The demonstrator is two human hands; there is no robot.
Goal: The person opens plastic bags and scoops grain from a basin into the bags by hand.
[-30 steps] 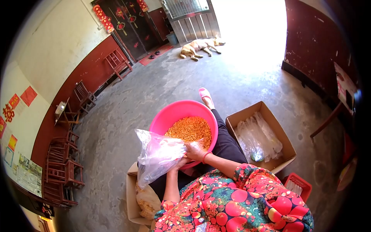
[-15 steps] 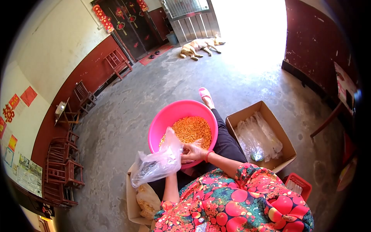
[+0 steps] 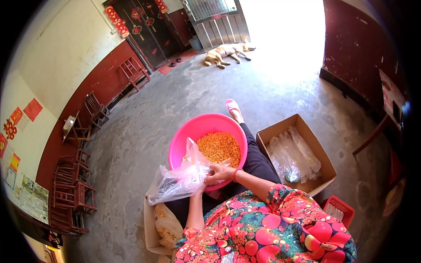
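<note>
My right fingers (image 3: pixel 213 174) grip the bag (image 3: pixel 182 180), likely steadying it, the tub (image 3: pixel 184 127) just beyond; my left hand's (image 3: pixel 199 191) hold I cannot tell.

Both hands hold a clear plastic bag (image 3: pixel 186 177) at the near rim of a pink basin (image 3: pixel 186 131) containing small orange pieces (image 3: pixel 219 148).

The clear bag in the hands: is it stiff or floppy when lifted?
The bag is probably floppy, because it hangs in loose folds. It looks thin and see-through, so likely light. Its glossy surface may feel slippery.
</note>
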